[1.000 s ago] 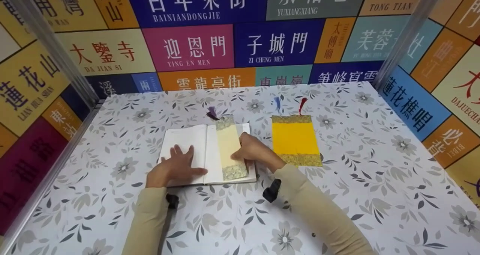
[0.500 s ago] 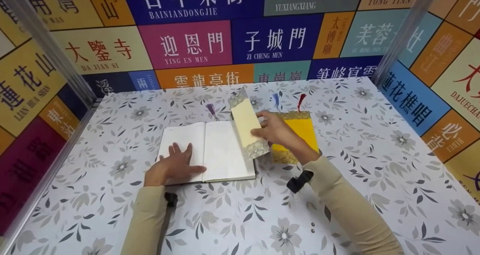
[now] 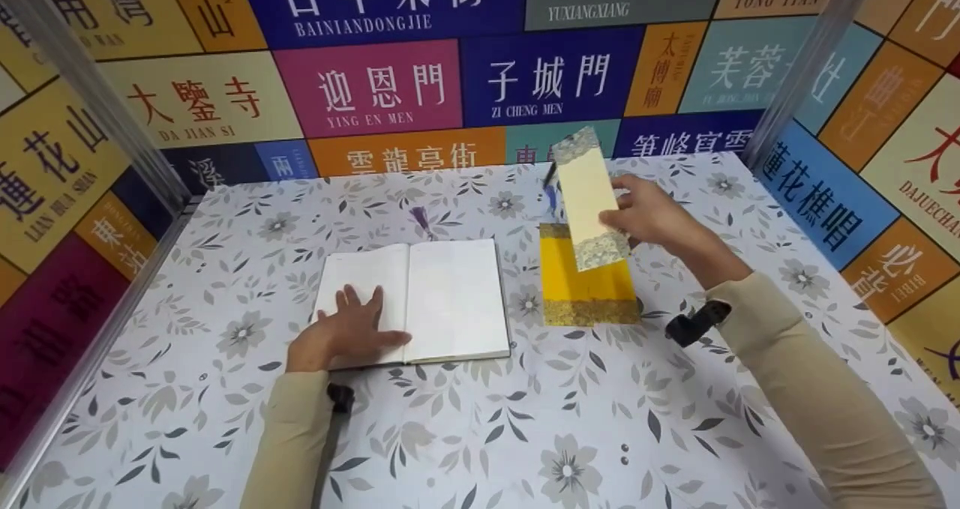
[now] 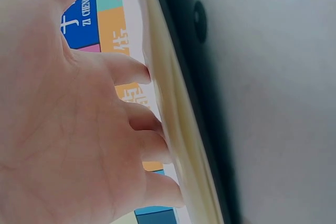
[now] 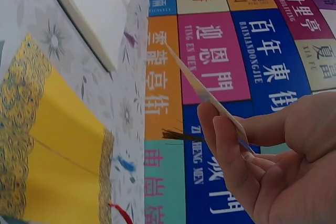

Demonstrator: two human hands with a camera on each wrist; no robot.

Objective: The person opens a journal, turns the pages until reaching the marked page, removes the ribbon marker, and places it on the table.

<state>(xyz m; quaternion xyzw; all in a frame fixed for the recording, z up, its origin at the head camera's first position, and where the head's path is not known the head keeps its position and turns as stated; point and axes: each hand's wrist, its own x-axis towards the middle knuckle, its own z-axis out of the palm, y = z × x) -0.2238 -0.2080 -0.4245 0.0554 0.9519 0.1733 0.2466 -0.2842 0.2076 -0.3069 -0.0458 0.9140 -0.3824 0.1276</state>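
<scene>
One cream, speckle-ended paper bookmark (image 3: 586, 187) sits pinched in your right hand (image 3: 651, 213); avoid bending it. Your left hand (image 3: 349, 333), spread on the open, white-paged notebook (image 3: 456, 299), should press lightly.

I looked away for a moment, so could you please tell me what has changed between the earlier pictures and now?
The right hand has lifted the pale bookmark off the open notebook and carried it rightward; in the head view it now overlaps the yellow bookmarks. The left hand stays on the left page; notebook and yellow bookmarks lie as before.
</scene>
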